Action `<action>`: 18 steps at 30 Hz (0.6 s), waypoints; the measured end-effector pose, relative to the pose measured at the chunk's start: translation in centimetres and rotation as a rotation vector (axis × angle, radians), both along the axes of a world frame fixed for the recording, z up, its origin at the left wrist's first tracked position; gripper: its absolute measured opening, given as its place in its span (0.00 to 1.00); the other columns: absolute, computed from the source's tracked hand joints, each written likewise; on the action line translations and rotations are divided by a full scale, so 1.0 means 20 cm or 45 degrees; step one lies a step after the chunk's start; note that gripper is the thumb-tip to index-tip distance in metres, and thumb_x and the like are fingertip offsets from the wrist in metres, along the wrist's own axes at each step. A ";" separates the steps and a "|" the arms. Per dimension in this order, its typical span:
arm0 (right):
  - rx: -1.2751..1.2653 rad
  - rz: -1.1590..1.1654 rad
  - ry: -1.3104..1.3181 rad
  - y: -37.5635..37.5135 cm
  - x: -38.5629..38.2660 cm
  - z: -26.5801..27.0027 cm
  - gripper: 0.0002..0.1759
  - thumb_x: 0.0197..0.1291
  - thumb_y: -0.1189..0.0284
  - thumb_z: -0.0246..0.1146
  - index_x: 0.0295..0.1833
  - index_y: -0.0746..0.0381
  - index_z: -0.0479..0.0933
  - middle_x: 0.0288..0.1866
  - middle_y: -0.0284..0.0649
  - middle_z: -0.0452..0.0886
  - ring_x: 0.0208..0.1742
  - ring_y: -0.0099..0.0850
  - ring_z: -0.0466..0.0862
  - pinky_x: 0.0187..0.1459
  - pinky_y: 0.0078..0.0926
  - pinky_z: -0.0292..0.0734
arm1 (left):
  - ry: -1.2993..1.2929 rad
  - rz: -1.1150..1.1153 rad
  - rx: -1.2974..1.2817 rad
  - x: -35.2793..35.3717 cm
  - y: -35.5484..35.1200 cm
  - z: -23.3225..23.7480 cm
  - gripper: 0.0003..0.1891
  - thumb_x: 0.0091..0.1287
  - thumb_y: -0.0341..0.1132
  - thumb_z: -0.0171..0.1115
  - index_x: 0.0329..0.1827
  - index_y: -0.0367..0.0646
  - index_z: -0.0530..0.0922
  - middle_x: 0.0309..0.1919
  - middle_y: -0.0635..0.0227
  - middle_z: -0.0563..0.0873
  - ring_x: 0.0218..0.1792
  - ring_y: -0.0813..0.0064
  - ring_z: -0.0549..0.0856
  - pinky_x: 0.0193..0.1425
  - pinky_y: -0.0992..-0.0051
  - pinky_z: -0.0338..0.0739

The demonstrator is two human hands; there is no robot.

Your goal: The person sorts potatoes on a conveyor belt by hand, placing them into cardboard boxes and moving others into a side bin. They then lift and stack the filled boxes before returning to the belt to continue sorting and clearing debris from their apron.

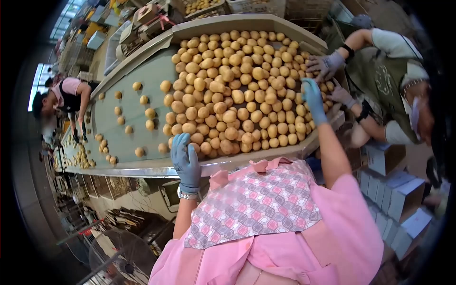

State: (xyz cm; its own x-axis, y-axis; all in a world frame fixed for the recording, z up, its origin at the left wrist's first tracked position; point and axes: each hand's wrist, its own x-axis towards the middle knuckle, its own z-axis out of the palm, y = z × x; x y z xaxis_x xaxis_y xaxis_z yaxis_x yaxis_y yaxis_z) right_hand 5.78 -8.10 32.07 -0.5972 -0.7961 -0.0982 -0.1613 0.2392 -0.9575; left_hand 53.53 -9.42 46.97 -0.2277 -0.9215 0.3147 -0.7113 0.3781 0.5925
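A dense spread of round, yellow-brown potatoes [228,90] covers the right part of a green conveyor belt [128,71]. My left hand [186,164], in a light blue glove, is at the belt's near metal edge beside the closest potatoes. Its fingers are stretched out with the thumb apart, and I see nothing in it. Reaching over the right end of the pile, my right hand [314,99] wears a similar blue glove. Its fingers extend down onto the potatoes there, apart from one another and not wrapped around any; the fingertips are partly hard to make out.
Across the right end, a co-worker [384,85] in an apron has grey-gloved hands [327,65] among the potatoes. Another person [66,97] leans over the belt's far left. Raised side walls [247,20] border the belt. White boxes [401,194] stand lower right, a fan [123,259] lower left.
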 end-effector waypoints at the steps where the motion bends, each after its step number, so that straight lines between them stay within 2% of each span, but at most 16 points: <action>1: -0.112 -0.037 -0.653 0.05 0.10 0.10 0.20 0.79 0.59 0.58 0.66 0.60 0.79 0.53 0.43 0.85 0.47 0.36 0.87 0.48 0.34 0.86 | 0.012 0.018 0.000 -0.01 0.00 0.01 0.17 0.77 0.30 0.60 0.64 0.35 0.84 0.65 0.51 0.85 0.73 0.48 0.78 0.80 0.52 0.69; 2: -0.203 -0.094 -1.314 0.10 0.20 0.20 0.19 0.82 0.60 0.55 0.68 0.59 0.77 0.51 0.38 0.84 0.42 0.32 0.87 0.43 0.29 0.87 | 0.017 0.028 0.009 -0.02 0.00 0.02 0.17 0.77 0.30 0.60 0.64 0.35 0.84 0.65 0.51 0.86 0.73 0.48 0.78 0.80 0.52 0.69; 3: -0.120 0.007 -1.407 0.12 0.32 0.30 0.18 0.83 0.60 0.54 0.65 0.60 0.79 0.50 0.37 0.84 0.41 0.30 0.86 0.41 0.24 0.86 | -0.035 0.031 -0.006 -0.06 -0.01 0.06 0.16 0.76 0.30 0.62 0.63 0.36 0.85 0.64 0.52 0.86 0.73 0.47 0.78 0.80 0.52 0.69; 4: -0.028 0.154 -1.447 0.14 0.39 0.25 0.19 0.85 0.59 0.54 0.64 0.62 0.79 0.49 0.34 0.84 0.40 0.23 0.85 0.37 0.16 0.83 | -0.059 0.001 -0.025 -0.10 -0.03 0.06 0.16 0.74 0.30 0.63 0.62 0.37 0.86 0.63 0.53 0.87 0.72 0.46 0.79 0.79 0.53 0.69; 5: 0.058 0.329 -1.358 0.13 0.49 0.33 0.18 0.82 0.58 0.58 0.59 0.60 0.84 0.45 0.32 0.82 0.36 0.19 0.81 0.30 0.13 0.74 | -0.038 -0.099 0.016 -0.15 -0.06 0.06 0.17 0.74 0.31 0.65 0.64 0.40 0.85 0.65 0.54 0.86 0.74 0.46 0.78 0.80 0.52 0.68; 6: 0.099 0.487 -0.957 0.10 0.57 0.32 0.15 0.79 0.61 0.62 0.58 0.58 0.85 0.41 0.29 0.81 0.34 0.14 0.78 0.28 0.11 0.67 | -0.011 -0.200 0.051 -0.21 -0.09 0.06 0.19 0.73 0.32 0.66 0.66 0.42 0.85 0.67 0.55 0.85 0.75 0.46 0.76 0.82 0.50 0.66; 7: 0.150 0.659 -0.952 0.03 0.62 0.43 0.13 0.78 0.63 0.62 0.57 0.57 0.86 0.40 0.32 0.84 0.35 0.20 0.81 0.32 0.18 0.75 | -0.128 -0.289 0.019 -0.28 -0.12 0.07 0.22 0.73 0.34 0.67 0.69 0.44 0.83 0.69 0.55 0.83 0.76 0.46 0.74 0.83 0.48 0.64; 9: 0.003 0.760 -0.204 -0.14 0.81 0.47 0.13 0.75 0.67 0.60 0.57 0.56 0.87 0.41 0.39 0.87 0.39 0.31 0.87 0.40 0.32 0.82 | -0.375 -0.474 -0.039 -0.40 -0.18 0.11 0.28 0.71 0.38 0.68 0.75 0.48 0.79 0.74 0.56 0.79 0.80 0.45 0.70 0.85 0.44 0.59; 11: -0.314 0.966 0.577 -0.33 0.94 0.35 0.16 0.71 0.71 0.60 0.60 0.56 0.85 0.48 0.43 0.89 0.47 0.41 0.89 0.51 0.42 0.84 | -0.476 -0.457 -0.039 -0.38 -0.27 0.03 0.33 0.69 0.41 0.71 0.79 0.50 0.75 0.78 0.57 0.75 0.82 0.44 0.65 0.86 0.44 0.56; 12: -0.460 0.864 0.750 -0.37 1.02 0.29 0.15 0.67 0.72 0.61 0.58 0.55 0.84 0.51 0.42 0.89 0.50 0.46 0.89 0.52 0.45 0.84 | -0.528 -0.452 -0.046 -0.36 -0.34 -0.01 0.36 0.69 0.43 0.72 0.81 0.52 0.73 0.80 0.57 0.74 0.83 0.43 0.63 0.87 0.44 0.54; 13: -0.261 0.933 0.909 -0.41 1.04 0.34 0.13 0.67 0.72 0.63 0.56 0.54 0.83 0.52 0.41 0.88 0.49 0.45 0.89 0.51 0.45 0.85 | -0.663 -0.426 -0.106 -0.30 -0.42 -0.02 0.38 0.69 0.45 0.72 0.83 0.52 0.71 0.81 0.61 0.73 0.83 0.41 0.62 0.87 0.43 0.54; 14: -0.052 0.999 1.060 -0.44 1.06 0.41 0.11 0.67 0.72 0.64 0.54 0.54 0.82 0.52 0.40 0.87 0.49 0.44 0.89 0.50 0.45 0.85 | -0.752 -0.427 -0.097 -0.19 -0.51 -0.07 0.36 0.71 0.47 0.70 0.82 0.54 0.72 0.82 0.65 0.72 0.83 0.41 0.63 0.87 0.42 0.54; 15: 0.024 1.014 1.120 -0.45 1.08 0.44 0.10 0.66 0.72 0.64 0.52 0.53 0.82 0.53 0.39 0.86 0.49 0.43 0.89 0.49 0.45 0.86 | -0.913 -0.486 -0.211 -0.08 -0.59 -0.08 0.33 0.72 0.48 0.69 0.81 0.57 0.74 0.83 0.68 0.72 0.83 0.42 0.63 0.86 0.41 0.55; 16: 0.102 1.029 1.175 -0.44 1.11 0.46 0.09 0.66 0.72 0.65 0.51 0.53 0.82 0.53 0.39 0.86 0.48 0.42 0.88 0.47 0.44 0.86 | -0.826 -0.400 -0.219 -0.04 -0.64 -0.07 0.30 0.74 0.47 0.67 0.80 0.59 0.75 0.81 0.65 0.74 0.82 0.44 0.66 0.86 0.42 0.55; 17: 0.183 1.043 1.229 -0.42 1.12 0.46 0.08 0.65 0.72 0.66 0.49 0.53 0.81 0.54 0.38 0.85 0.48 0.41 0.88 0.46 0.44 0.86 | -0.780 -0.238 -0.248 0.00 -0.69 -0.08 0.25 0.74 0.42 0.67 0.74 0.57 0.80 0.80 0.59 0.74 0.79 0.43 0.71 0.85 0.40 0.56; 18: 0.187 1.039 1.227 -0.40 1.13 0.45 0.08 0.65 0.72 0.67 0.49 0.53 0.81 0.54 0.38 0.85 0.48 0.40 0.88 0.45 0.43 0.86 | -0.846 -0.022 -0.252 0.10 -0.75 -0.09 0.24 0.71 0.41 0.68 0.71 0.56 0.82 0.77 0.59 0.76 0.76 0.44 0.73 0.82 0.39 0.60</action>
State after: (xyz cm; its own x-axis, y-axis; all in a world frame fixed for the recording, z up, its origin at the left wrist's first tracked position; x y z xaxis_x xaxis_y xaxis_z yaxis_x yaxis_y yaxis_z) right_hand 28.32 -16.07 41.05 0.1812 -0.9833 -0.0173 -0.9246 -0.1644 -0.3436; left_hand 55.57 -24.48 45.25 -0.4446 -0.8557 0.2649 -0.8923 0.4489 -0.0478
